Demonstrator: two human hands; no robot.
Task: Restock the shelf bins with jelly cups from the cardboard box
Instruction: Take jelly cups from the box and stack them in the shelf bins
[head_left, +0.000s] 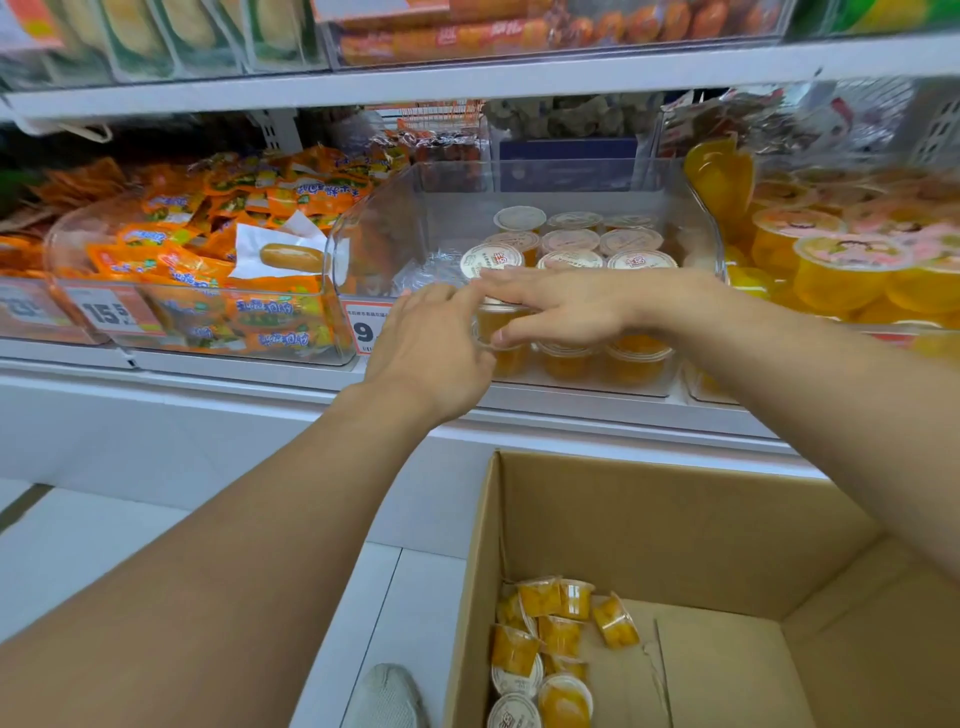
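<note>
A jelly cup (500, 323) is held between both hands at the front wall of the clear shelf bin (524, 179). The left hand (434, 348) is curled against the cup's left side, and the right hand (558, 306) is laid across its top, with the thumb pinching its lower rim and the fingers stretched leftward. Behind the hands, rows of jelly cups (569, 244) with white foil lids are seen standing in the right part of the bin; its left part is bare apart from some crumpled clear film. A bin of orange snack packets (208, 270) is placed just left of it, and larger yellow jelly tubs (836, 270) just right. Below the shelf, an open cardboard box (727, 525) is seen, with loose jelly cups (550, 644) lying tumbled in its near left corner. A grey shoe (387, 696) is visible beside the box.
</note>
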